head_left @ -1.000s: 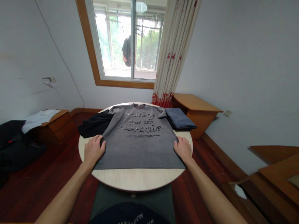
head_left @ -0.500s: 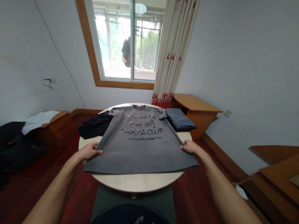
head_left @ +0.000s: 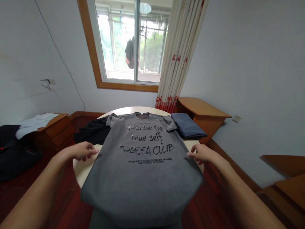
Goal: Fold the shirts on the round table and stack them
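A grey T-shirt (head_left: 143,181) with dark lettering lies face up over the round table (head_left: 79,167), its collar toward the window. The lower part of the shirt hangs over the table's near edge. My left hand (head_left: 84,151) pinches at the shirt's left side, below the sleeve. On the opposite side, my right hand (head_left: 201,153) has its thumb and fingers closed at the shirt's edge. Dark, loosely bunched clothing (head_left: 91,130) lies beside the left sleeve. A folded blue-grey garment (head_left: 188,125) rests by the right sleeve.
A wooden desk (head_left: 202,107) stands behind the table at the right, next to a long curtain (head_left: 179,57). On the left, a low wooden cabinet (head_left: 58,127) bears a white cloth (head_left: 35,124); a black bag (head_left: 20,159) is beside it.
The T-shirt has slid toward me, so its hem now drops past the table's near edge. Its collar is a little nearer, and my hands are slightly farther up its sides.
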Available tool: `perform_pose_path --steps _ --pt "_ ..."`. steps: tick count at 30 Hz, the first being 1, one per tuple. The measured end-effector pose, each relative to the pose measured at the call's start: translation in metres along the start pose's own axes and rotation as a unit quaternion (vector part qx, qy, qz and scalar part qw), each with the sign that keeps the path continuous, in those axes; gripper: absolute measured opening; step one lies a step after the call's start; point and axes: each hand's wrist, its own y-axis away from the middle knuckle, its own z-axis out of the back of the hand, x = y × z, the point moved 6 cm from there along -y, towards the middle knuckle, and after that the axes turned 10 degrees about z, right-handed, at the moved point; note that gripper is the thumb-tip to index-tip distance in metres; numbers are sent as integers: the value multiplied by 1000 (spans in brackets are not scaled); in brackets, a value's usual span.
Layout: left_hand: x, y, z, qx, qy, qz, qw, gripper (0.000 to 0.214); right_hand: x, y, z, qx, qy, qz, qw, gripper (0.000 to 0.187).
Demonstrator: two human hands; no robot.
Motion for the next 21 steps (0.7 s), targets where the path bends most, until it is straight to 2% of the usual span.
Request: perform_pose_path --steps 1,2,5,7,10,14,17,19,21 --pt "-15 -18 3 28 5 4 1000 47 13 -14 12 -40 8 31 999 26" --pt "-30 -37 10 26 22 8 999 48 26 -30 22 -71 13 57 996 27" --pt "-68 -94 28 -44 51 14 998 50 52 -79 39 -121 11 80 989 29" --pt "-80 -126 30 -70 39 29 996 52 58 -109 41 -130 7 55 990 36" --pt "-82 -160 25 -73 11 62 995 54 58 -142 39 -130 47 7 990 46" --pt "-92 -177 25 -101 -5 35 994 46 63 -163 35 -128 199 5 972 51" --pt "-103 -181 29 -88 28 28 995 42 75 -173 30 -116 283 50 951 36" --pt "-109 -183 37 -89 50 30 994 40 85 -176 35 -125 301 97 940 29" --pt "-114 -186 52 -112 65 24 991 36 89 -176 52 -167 282 115 938 27"
